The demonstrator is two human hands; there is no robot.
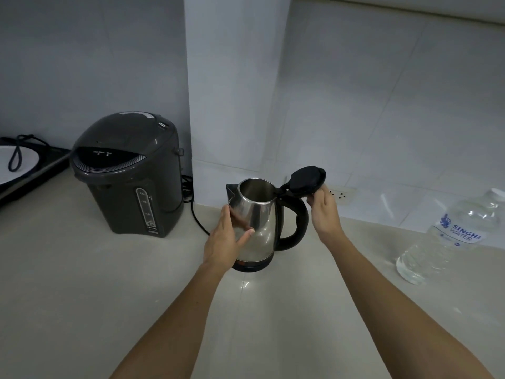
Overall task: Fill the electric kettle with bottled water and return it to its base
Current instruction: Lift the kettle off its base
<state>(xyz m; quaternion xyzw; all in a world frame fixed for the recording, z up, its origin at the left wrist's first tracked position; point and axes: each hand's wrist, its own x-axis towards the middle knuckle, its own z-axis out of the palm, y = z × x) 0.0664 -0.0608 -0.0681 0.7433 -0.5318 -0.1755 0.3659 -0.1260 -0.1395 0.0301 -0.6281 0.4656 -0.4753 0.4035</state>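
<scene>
A stainless steel electric kettle with a black handle stands on its black base in the middle of the counter. Its black lid is swung up and back, so the mouth is open and the inside looks empty. My left hand lies flat against the kettle's left side, fingers spread. My right hand holds the raised lid from below at its edge. A large clear water bottle with a blue label stands at the far right, away from both hands.
A dark grey hot-water dispenser stands to the left, its black cord running behind the kettle. An induction cooker sits at the far left edge. White tiled walls and a wall socket lie behind.
</scene>
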